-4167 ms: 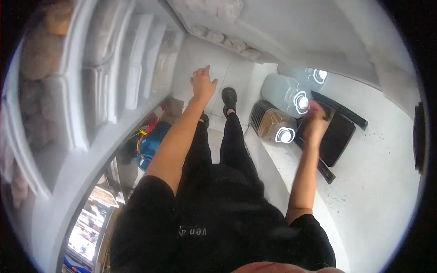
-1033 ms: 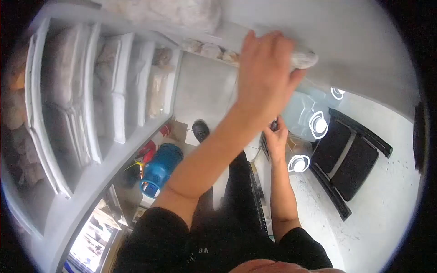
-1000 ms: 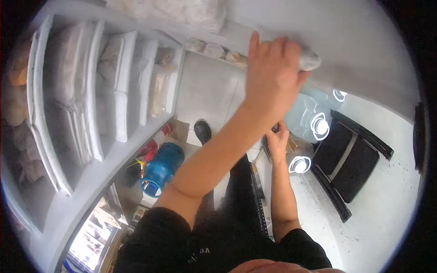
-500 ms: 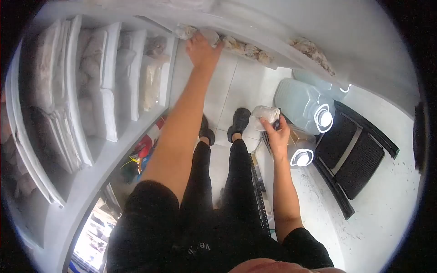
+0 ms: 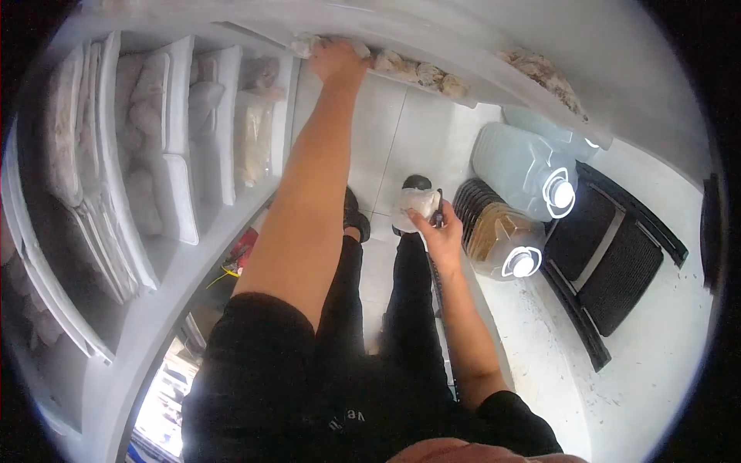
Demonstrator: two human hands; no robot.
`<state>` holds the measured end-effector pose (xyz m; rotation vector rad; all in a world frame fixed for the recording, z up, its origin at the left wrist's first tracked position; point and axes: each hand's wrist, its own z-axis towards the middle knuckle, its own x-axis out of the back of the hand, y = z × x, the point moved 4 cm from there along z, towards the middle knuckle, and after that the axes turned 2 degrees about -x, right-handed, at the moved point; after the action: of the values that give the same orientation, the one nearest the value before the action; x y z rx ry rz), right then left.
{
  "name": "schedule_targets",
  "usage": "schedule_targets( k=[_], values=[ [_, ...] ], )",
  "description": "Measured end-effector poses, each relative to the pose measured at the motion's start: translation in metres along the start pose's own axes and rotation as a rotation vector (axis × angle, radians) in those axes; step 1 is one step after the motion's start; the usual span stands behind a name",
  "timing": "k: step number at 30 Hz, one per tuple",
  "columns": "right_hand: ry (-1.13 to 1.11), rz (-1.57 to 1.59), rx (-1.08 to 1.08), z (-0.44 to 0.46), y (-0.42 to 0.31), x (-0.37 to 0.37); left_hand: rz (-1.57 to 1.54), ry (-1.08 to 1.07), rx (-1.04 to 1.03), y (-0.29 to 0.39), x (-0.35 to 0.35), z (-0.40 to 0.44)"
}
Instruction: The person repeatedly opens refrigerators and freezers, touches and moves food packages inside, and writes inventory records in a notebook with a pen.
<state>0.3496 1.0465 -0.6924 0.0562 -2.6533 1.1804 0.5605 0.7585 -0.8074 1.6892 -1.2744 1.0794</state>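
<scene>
My left hand is at the upper shelf of the door, its fingers curled down over a pale wrapped package, with the fingertips partly hidden. Lower and to the right, my right hand has its thumb over a whitish wrapped package, held above my shoe. A small dark object shows between that package and the fingers. More wrapped pieces lie along the shelf to the right of my left hand.
Open freezer drawers or shelves with frosted bags fill the left. At the right stand large clear jugs, a jug with brownish contents and a black folded chair. Another wrapped bundle sits on the nearer door shelf.
My left hand has moved from near the jugs to the far door shelf. A wrapped package is now in my right hand, which has shifted slightly left since half a second ago.
</scene>
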Motion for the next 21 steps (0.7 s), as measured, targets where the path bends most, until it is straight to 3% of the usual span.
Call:
schedule_targets(
  k=[4,6,8,10,12,14,16,17,21],
  values=[
    [-0.02,-0.024,-0.023,-0.003,0.0,-0.003,-0.186,0.155,-0.075,-0.015,0.012,-0.011],
    [-0.037,-0.032,-0.028,-0.003,0.0,0.003,-0.511,0.215,-0.056,-0.026,0.033,-0.039],
    [-0.012,-0.111,0.005,-0.004,-0.001,0.016,-0.565,0.475,-0.237,-0.024,0.073,-0.104],
    [0.024,-0.092,0.015,0.0,0.009,0.027,-0.771,0.524,-0.343,-0.011,0.125,-0.178],
    [0.039,-0.077,0.019,0.0,0.014,0.037,-0.854,0.624,-0.628,0.013,0.189,-0.227],
    [0.059,-0.065,0.051,-0.002,0.001,0.04,-0.771,0.738,-0.748,0.041,0.246,-0.243],
    [0.093,0.047,0.092,-0.009,-0.005,0.044,-0.923,0.7,-0.813,0.08,0.274,-0.233],
    [0.111,0.055,0.203,-0.011,-0.014,0.043,-0.884,0.614,-0.812,0.101,0.286,-0.228],
    [0.103,0.084,0.209,-0.017,-0.007,0.036,-0.778,0.365,-0.799,0.151,0.278,-0.22]
  ],
)
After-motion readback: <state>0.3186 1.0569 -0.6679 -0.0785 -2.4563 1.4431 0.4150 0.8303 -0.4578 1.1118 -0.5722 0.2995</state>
